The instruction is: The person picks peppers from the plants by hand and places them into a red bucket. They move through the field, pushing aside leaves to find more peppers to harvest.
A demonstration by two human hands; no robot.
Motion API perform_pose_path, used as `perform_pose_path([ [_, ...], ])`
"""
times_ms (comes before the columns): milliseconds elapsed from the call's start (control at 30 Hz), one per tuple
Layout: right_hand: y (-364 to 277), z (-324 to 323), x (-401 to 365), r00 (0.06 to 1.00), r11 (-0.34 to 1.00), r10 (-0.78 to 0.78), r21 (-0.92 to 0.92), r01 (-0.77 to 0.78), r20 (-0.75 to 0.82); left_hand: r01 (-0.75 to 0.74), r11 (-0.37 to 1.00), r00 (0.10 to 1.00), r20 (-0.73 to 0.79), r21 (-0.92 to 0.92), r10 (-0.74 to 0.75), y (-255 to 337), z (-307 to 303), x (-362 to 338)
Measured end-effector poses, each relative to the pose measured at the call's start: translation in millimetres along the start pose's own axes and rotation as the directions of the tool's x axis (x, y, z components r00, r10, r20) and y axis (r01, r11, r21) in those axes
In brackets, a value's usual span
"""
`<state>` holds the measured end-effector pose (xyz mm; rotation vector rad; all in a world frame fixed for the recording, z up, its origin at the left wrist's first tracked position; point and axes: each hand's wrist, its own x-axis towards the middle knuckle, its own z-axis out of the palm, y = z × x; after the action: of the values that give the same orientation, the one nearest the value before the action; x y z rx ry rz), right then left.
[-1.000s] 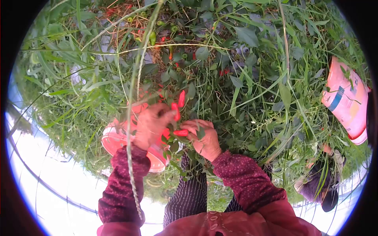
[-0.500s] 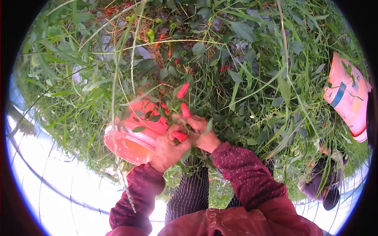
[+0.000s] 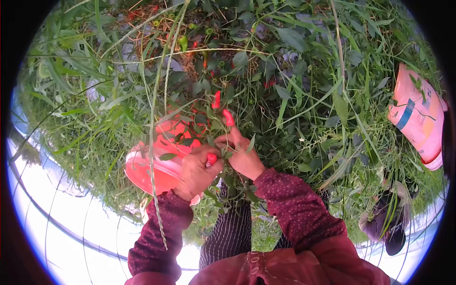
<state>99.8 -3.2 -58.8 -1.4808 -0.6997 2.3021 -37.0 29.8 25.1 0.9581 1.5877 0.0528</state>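
Note:
My left hand (image 3: 197, 170) is closed around a red chili pepper (image 3: 211, 159), whose end sticks out between the thumb and fingers. Close beside it, my right hand (image 3: 243, 156) is among the stems of the pepper plant, thumb and index finger apart. The raised index finger reaches a second red pepper (image 3: 228, 118), and appears to touch it. Just above that one is another red pepper (image 3: 216, 100) among green leaves. A red-pink bucket (image 3: 164, 164) lies tilted beside my left hand, partly behind leaves and the hand.
A second pink bucket (image 3: 418, 116) leans in the grass at the right. A person (image 3: 387, 216) in dark clothing is at the lower right. Long grass stems (image 3: 154, 118) cross in front of the view. Green and red peppers (image 3: 183, 43) hang farther up.
My hands have moved slightly apart. My right index finger has stretched upward to the red pepper, which also sits higher than before. The left hand keeps its pepper.

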Motion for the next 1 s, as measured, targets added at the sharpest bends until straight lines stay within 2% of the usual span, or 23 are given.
perform_pose_path([
  [33,2.1,-1.2,1.5,1.000,0.991,-0.010,0.135,0.006,0.030,-0.033,0.999,0.999,0.034,0.034,0.032,1.8,4.4,-1.0],
  [67,-5.3,-2.5,2.6,1.000,0.991,-0.013,0.134,0.010,0.026,-0.038,0.999,0.999,0.035,0.035,0.037,4.2,7.1,-1.7],
  [133,-26.2,-2.1,1.6,0.997,0.949,-0.034,0.314,0.012,0.066,-0.096,0.995,0.989,0.114,0.027,0.092,8.9,11.0,-7.9],
  [167,-25.1,-2.7,2.4,0.997,0.948,-0.034,0.317,0.011,0.066,-0.055,0.998,0.993,0.106,-0.022,0.057,9.5,13.0,-11.8],
  [200,-23.1,-4.5,3.2,0.979,0.980,-0.137,0.168,0.111,0.153,-0.054,0.998,0.993,0.104,-0.018,0.055,9.5,10.3,-16.1],
  [233,-22.3,-6.2,4.2,0.941,0.974,-0.225,0.024,0.226,0.252,-0.013,0.999,0.985,0.171,0.034,0.007,9.2,5.0,-19.6],
  [267,-24.5,-7.4,3.7,0.940,0.973,-0.228,0.026,0.229,0.253,0.024,0.996,0.971,0.235,0.088,-0.044,8.9,-0.8,-22.3],
  [300,-27.9,-8.6,1.8,0.932,0.968,-0.184,-0.109,0.227,0.313,0.025,0.996,0.971,0.234,0.090,-0.045,9.3,-6.9,-24.8],
  [333,-29.7,-8.5,0.4,0.921,0.943,-0.130,-0.242,0.230,0.366,0.042,0.999,0.982,0.183,0.032,-0.048,10.4,-14.3,-27.3],
  [400,-21.6,-1.7,-0.6,0.936,0.944,-0.124,-0.252,0.214,0.331,0.092,0.986,0.995,0.036,-0.141,-0.088,13.7,-35.4,-29.3],
  [433,-17.9,-0.3,-0.5,0.935,0.898,-0.195,-0.331,0.292,0.295,0.113,0.960,0.990,-0.055,-0.255,-0.131,16.7,-48.2,-25.0],
  [467,-16.7,1.0,-0.6,0.926,0.838,-0.269,-0.408,0.361,0.266,0.116,0.960,0.989,-0.056,-0.253,-0.135,21.4,-58.1,-16.9],
  [533,-22.2,-1.4,-0.6,0.938,0.878,-0.225,-0.363,0.312,0.263,-0.018,1.000,0.971,-0.240,0.004,0.018,28.4,-72.1,-1.2],
  [567,-24.7,-1.5,-1.4,0.952,0.914,-0.173,-0.319,0.251,0.255,-0.012,1.000,0.971,-0.240,0.005,0.013,28.7,-69.8,-1.4],
  [633,-28.4,0.1,0.4,0.958,0.908,-0.124,-0.360,0.214,0.257,-0.014,0.986,0.998,-0.052,0.169,0.023,30.3,-55.3,-1.0],
  [667,-29.0,0.5,1.0,0.963,0.896,-0.080,-0.405,0.182,0.256,-0.010,0.986,0.999,-0.051,0.169,0.019,31.8,-47.8,-0.7],
  [700,-27.0,0.9,1.1,0.963,0.895,-0.079,-0.406,0.182,0.256,-0.084,0.907,0.996,0.046,0.413,0.072,33.7,-40.0,1.1],
  [733,-23.5,0.7,0.7,0.949,0.855,-0.144,-0.449,0.262,0.279,-0.174,0.765,0.983,0.152,0.620,0.100,35.3,-34.2,3.1],
  [767,-22.8,-0.2,0.2,0.930,0.805,-0.205,-0.489,0.337,0.304,-0.179,0.767,0.982,0.154,0.616,0.105,36.7,-30.9,5.2],
  [867,-23.6,0.9,-0.9,0.926,0.780,-0.263,-0.505,0.370,0.271,-0.146,0.649,0.983,0.184,0.747,0.010,42.3,-26.7,6.0],
  [1000,-24.6,2.1,-0.4,0.931,0.773,-0.289,-0.519,0.364,0.222,-0.103,0.660,0.980,0.190,0.744,-0.061,51.0,-25.0,-12.9],
])
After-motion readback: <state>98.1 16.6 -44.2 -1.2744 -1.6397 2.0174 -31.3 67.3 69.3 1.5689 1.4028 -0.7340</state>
